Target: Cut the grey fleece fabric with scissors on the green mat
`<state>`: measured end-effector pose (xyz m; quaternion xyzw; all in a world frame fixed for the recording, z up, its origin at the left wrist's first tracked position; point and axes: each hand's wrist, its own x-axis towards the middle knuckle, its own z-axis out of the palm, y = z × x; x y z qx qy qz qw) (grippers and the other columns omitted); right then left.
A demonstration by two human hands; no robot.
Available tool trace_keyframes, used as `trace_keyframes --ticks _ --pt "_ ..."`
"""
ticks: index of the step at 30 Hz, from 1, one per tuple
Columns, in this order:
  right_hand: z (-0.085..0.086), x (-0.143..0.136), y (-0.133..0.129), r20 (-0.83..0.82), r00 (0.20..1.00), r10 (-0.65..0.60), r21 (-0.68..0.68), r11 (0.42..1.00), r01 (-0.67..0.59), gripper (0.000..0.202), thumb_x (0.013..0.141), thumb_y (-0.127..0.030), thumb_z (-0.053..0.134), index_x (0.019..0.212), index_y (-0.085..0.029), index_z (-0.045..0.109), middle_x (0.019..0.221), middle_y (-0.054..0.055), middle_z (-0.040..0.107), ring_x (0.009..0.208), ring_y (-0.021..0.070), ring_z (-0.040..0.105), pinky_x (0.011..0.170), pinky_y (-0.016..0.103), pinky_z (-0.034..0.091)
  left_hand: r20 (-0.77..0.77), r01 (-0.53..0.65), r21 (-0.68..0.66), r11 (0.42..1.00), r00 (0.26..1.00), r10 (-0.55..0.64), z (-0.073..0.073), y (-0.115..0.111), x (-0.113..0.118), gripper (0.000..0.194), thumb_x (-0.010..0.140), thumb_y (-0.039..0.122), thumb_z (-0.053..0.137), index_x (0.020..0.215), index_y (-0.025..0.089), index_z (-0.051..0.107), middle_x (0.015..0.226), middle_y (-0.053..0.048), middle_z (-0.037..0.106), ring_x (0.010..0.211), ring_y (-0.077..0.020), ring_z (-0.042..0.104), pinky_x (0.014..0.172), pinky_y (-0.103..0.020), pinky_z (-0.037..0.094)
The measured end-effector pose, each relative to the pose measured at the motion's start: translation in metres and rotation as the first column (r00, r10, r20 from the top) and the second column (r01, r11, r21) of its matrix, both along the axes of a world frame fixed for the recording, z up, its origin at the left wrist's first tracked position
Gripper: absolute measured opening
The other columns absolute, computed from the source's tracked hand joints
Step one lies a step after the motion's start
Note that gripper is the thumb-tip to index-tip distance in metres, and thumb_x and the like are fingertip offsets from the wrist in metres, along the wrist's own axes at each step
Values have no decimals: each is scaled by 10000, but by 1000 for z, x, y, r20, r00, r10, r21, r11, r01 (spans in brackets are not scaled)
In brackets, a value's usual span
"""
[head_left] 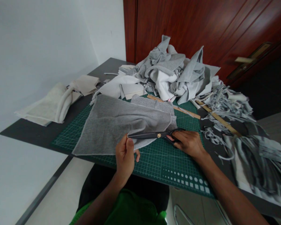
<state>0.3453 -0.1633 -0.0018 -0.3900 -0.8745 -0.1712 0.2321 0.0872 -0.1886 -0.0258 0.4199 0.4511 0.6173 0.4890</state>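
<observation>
The grey knit panel lies toward ten o'clock from the fabric shears; the left hand pinches the panel's edge, the right hand curls around the handles. At one, a fabric heap hides the cutting mat's far edge; at four, stacked cloth leaves the frame.

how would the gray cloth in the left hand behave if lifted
The gray cloth would likely droop, judging by its soft folds near the scissors. It's probably light, as its edge looks thin.
</observation>
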Motion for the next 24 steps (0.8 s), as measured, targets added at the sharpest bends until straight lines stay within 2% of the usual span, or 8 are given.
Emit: trace_keyframes --ticks 8,12,16,21,24 --pt "0 0 -1 -17 1000 7 -22 1000 -7 356 1019 -315 465 708 -195 589 589 -17 613 518 103 533 549 258 313 -7 -3 -30 1000 1000 3 1 1 1 449 908 581 538 714 185 455 568 105 315 303 -41 412 246 -158 332" --pt "-1 -4 -1 -11 1000 15 -32 999 -16 360 1015 -310 470 688 -197 571 562 -25 587 492 99 518 535 254 314 -65 17 -16 1000 998 -18 3 0 1 474 921 565 524 661 184 415 559 100 321 306 -36 416 253 -148 336" --pt "-1 -8 -2 -30 999 14 -60 998 -16 320 996 -280 475 705 -194 575 591 -17 605 501 100 532 529 253 322 -97 36 -3 999 995 -37 4 0 1 483 935 547 508 638 188 379 553 100 298 300 -32 410 260 -144 342" --pt "7 -3 -2 -94 995 -47 -62 997 41 190 910 -261 548 739 -188 585 569 -30 572 480 102 514 513 240 339 -86 50 -5 999 995 -50 2 1 1 424 944 539 495 716 182 475 563 92 352 314 -38 426 266 -144 334" --pt "13 2 -2 -96 993 -64 -49 997 59 166 888 -264 562 739 -192 578 565 -32 557 484 105 508 510 240 341 -81 48 -11 999 996 -49 1 0 1 437 933 553 506 708 181 478 549 90 363 313 -41 429 266 -143 326"
